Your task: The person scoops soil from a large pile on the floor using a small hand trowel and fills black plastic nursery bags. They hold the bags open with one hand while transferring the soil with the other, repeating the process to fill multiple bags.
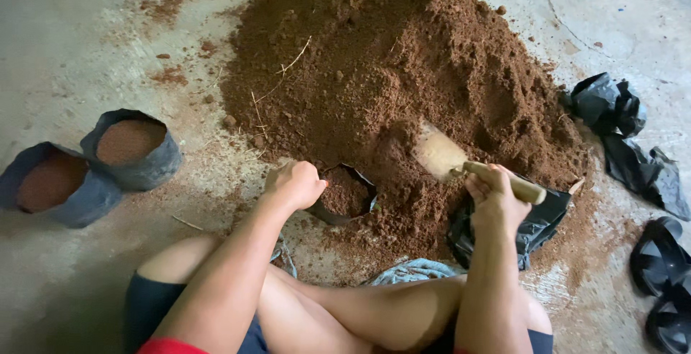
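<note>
Just ahead of the left hand [295, 183], closed on a black bag [347, 194], lies the soil pile [389, 73]; the right hand [491, 194] grips a trowel [461, 163].

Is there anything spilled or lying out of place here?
Yes: loose brown soil is scattered in patches on the concrete floor, apart from the big soil pile. Crumpled black plastic bags lie loose beside it.
</note>
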